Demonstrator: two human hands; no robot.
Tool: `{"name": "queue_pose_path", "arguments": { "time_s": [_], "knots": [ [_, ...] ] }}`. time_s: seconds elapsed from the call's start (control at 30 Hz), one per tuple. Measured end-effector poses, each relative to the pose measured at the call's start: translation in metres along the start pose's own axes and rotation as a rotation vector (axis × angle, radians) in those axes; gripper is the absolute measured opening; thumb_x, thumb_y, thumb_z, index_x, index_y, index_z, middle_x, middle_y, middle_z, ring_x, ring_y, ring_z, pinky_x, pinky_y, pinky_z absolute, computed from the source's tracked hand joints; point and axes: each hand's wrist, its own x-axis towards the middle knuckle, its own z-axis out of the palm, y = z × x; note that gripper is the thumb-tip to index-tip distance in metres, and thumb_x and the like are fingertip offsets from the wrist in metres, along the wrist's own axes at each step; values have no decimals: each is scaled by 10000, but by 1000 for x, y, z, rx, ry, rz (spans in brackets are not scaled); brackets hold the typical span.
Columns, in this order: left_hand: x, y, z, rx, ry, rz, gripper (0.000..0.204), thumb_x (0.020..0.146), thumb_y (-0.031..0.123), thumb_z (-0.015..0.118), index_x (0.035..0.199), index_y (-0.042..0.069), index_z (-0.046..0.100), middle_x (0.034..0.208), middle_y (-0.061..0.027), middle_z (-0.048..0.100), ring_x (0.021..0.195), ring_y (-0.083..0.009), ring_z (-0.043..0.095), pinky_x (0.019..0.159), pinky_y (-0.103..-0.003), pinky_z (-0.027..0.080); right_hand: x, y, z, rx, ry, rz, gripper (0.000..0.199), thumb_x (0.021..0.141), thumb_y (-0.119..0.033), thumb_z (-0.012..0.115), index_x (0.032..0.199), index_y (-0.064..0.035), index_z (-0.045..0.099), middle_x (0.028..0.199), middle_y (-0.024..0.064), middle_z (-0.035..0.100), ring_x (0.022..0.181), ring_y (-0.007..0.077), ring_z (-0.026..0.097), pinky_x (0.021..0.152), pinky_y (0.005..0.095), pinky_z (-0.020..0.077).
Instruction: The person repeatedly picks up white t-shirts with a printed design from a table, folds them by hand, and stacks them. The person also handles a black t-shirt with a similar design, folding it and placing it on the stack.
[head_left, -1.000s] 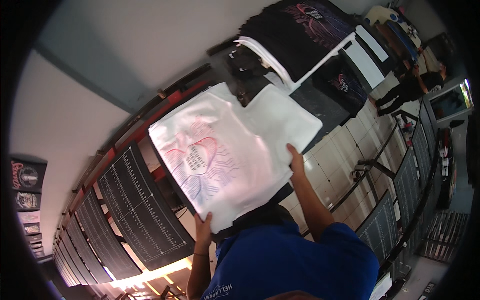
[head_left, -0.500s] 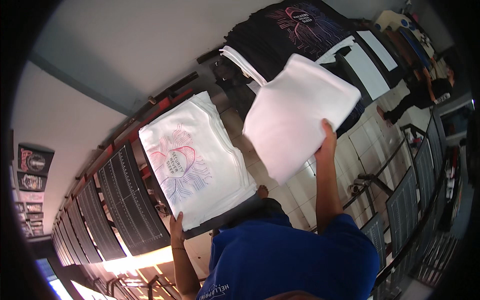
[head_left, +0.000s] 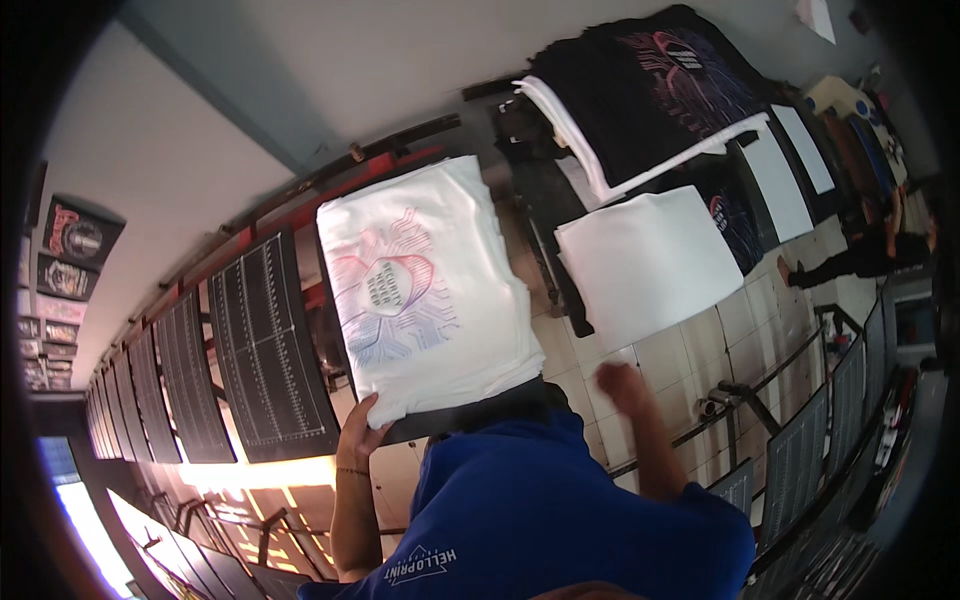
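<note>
Far left is mostly getting swallowed by the dark fisheye rim, but a few dark posters (head_left: 75,235) with reddish round designs are hanging on the wall there, too small to make out properly. Next to them a row of black boards (head_left: 262,345) with white ruler lines is running off toward the lower left, the far ones shrinking into blur.

The left hand (head_left: 360,430) is gripping the bottom corner of a white shirt (head_left: 420,290) lying flat on a board, fingers curled under the edge and thumb on top. The shirt's print is a red-to-blue heart shape with thin lines fanning out of it; the lettering inside is too tiny to read anyway. The blue shirt (head_left: 550,510) the person is wearing is blocking the lower edge of that board.

The right hand (head_left: 622,385) is hanging in the air well apart from the left one, holding nothing, and it's smeared with motion blur so I can't tell whether the fingers are spread or curled. Just above it a plain white sheet (head_left: 650,260) is lying over a dark stand. Further right a stack of black shirts (head_left: 660,85) with pink and blue prints is sitting on a table, partly cut off by the rim. At the far right another person (head_left: 860,255) in dark clothes is standing on the tiled floor, mostly lost in the edge.
</note>
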Motion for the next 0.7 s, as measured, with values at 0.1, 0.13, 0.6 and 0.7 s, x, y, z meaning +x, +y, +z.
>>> {"name": "queue_pose_path", "arguments": {
  "time_s": [0.1,0.13,0.6,0.7],
  "knots": [
    [-24,26,48,-61,98,-9,338,900,176,602,1188,32,501,1137,-118,601,1032,-256,608,824,-359,551,1,70,115,-550,-296,387,381,963,-311,472,1150,1,586,1138,130,614,1086,221,570,975,363,423],
    [-31,35,61,-67,123,-4,331,897,178,609,1173,27,506,1124,-116,606,1027,-255,610,818,-354,553,16,86,142,-814,-471,309,391,964,-299,468,1185,7,569,1177,140,597,1111,224,559,1002,368,405],
    [12,31,-39,364,-157,-44,541,867,109,647,1300,-29,355,1230,-160,524,1070,-232,576,879,-335,515,102,44,146,-363,-63,203,825,816,-544,593,1360,34,371,1322,173,492,1206,306,492,1018,432,390],
    [29,23,-47,363,-62,14,523,857,98,649,1286,-31,379,1206,-157,541,1059,-229,579,871,-337,511,101,46,186,-766,44,121,745,778,-324,727,1331,50,397,1267,173,534,1154,283,534,985,388,427]
  ]
}}
